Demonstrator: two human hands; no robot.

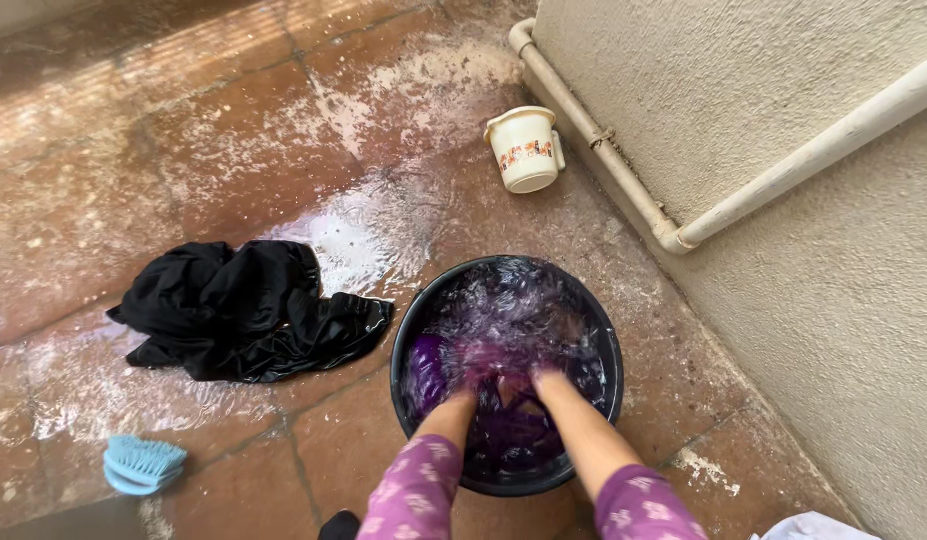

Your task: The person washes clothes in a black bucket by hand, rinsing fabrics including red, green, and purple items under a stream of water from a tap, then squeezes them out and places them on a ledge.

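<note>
Both hands, left hand [470, 388] and right hand [546, 385], plunge into a round black plastic tub [608, 345] of churning water on the wet tiled floor [233, 130], among purple cloth [428, 370]; submerged fingers' grip cannot be told. A cream mug with floral band [524, 148] stands beyond.

Soft, even daylight is falling over everything, casting hardly any shadows. The wet floor [283, 150] is glaring white near the middle. Water in the tub [603, 330] is churning into blur, and the wall pipes [783, 175] are bowing towards the edges.
</note>
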